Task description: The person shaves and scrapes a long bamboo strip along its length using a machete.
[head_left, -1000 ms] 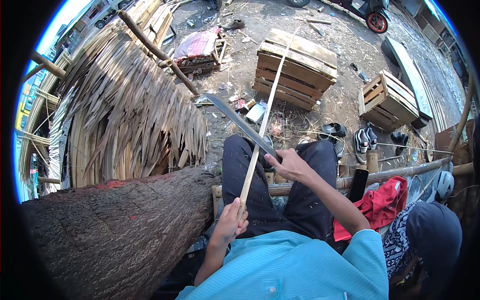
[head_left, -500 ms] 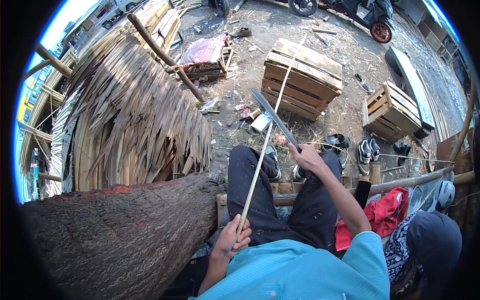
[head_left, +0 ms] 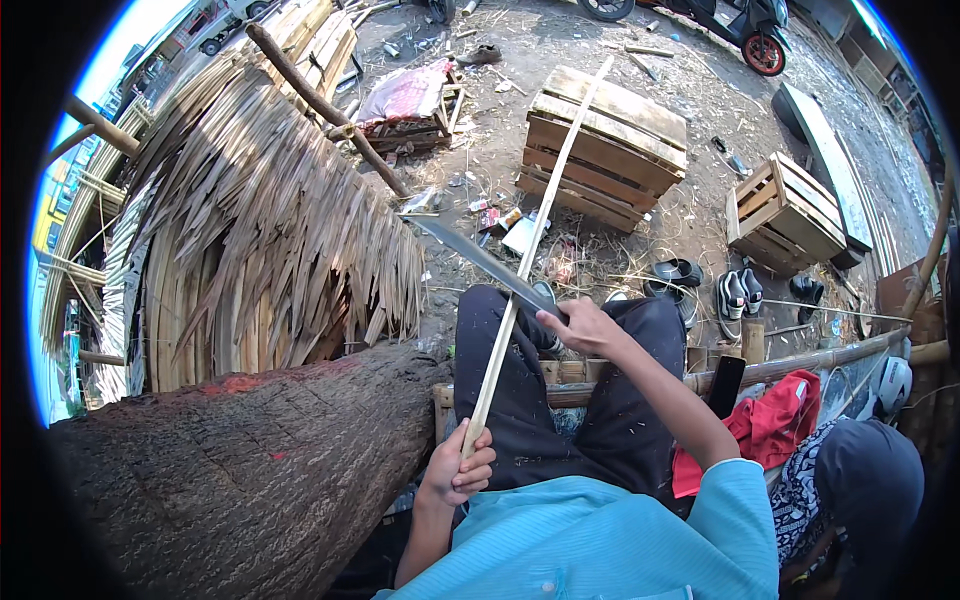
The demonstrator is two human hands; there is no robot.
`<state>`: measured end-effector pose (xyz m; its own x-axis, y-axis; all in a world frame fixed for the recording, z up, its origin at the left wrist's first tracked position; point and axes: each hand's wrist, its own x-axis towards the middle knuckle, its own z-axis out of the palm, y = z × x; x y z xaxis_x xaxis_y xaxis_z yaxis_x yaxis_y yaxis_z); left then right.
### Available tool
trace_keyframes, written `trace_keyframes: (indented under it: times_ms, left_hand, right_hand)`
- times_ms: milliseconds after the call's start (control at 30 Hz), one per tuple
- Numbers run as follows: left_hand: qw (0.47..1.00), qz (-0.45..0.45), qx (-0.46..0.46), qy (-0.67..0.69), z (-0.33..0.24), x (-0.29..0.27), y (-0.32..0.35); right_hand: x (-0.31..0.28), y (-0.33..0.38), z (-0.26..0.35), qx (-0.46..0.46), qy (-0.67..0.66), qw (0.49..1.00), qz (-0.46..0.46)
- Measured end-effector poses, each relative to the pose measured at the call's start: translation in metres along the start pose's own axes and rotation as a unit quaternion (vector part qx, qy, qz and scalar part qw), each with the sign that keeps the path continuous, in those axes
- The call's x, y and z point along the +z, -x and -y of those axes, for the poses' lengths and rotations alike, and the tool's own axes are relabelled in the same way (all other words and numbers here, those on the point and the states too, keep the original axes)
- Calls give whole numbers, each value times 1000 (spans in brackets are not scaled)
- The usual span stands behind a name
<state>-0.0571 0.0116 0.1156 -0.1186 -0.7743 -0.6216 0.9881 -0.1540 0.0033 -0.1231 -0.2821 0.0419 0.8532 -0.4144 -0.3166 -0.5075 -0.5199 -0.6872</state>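
A long, pale bamboo strip (head_left: 494,378) slants away from my lap toward a slatted wooden crate. My left hand (head_left: 460,468), low in front of my shirt, is closed round the strip's near end. In my right hand (head_left: 587,328), above my right knee, is the handle of a machete (head_left: 468,250). Its long grey blade points to the far left and crosses the strip just beyond my knees, appearing to touch it. My fingers hide most of the handle. Small pale shavings dot my dark trousers (head_left: 625,425).
The wooden crate (head_left: 600,150) stands ahead, a smaller crate (head_left: 785,215) to its right. A thick log (head_left: 250,450) lies at my left beside stacked dry palm thatch (head_left: 270,220). Shoes (head_left: 738,300), a phone (head_left: 727,385), red cloth (head_left: 765,425) and a person (head_left: 865,480) are at my right.
My right hand has come nearer and a little left. The machete blade has swung left and now crosses the strip closer to me. My left hand keeps its hold, slightly shifted left.
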Motion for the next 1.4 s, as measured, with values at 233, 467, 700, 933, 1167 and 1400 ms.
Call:
trace_keyframes:
  times_ms: [233, 467, 700, 933, 1167, 1400]
  left_hand:
    - [1000, -6, -6, -24, 4, 0, -7]
    - [982, -100, 33, -159, 6, 12, 2]
    - [987, -82, 25, -138, 6, 8, -8]
    - [984, -71, 29, -160, -11, 13, -1]
    - [952, -148, 76, -258, 2, 14, 0]
    - [938, -148, 96, -299, 19, 20, 16]
  right_hand:
    - [-13, 6, 10, 36, 30, 999, -27]
    - [6, 48, 47, -200, 125, 969, 78]
    - [-54, -60, -26, 150, -65, 986, 27]
    - [-43, -36, -2, 55, 1, 998, -28]
    - [-12, 11, 42, -185, 176, 964, 74]
    - [-67, -85, -63, 143, -21, 978, -151]
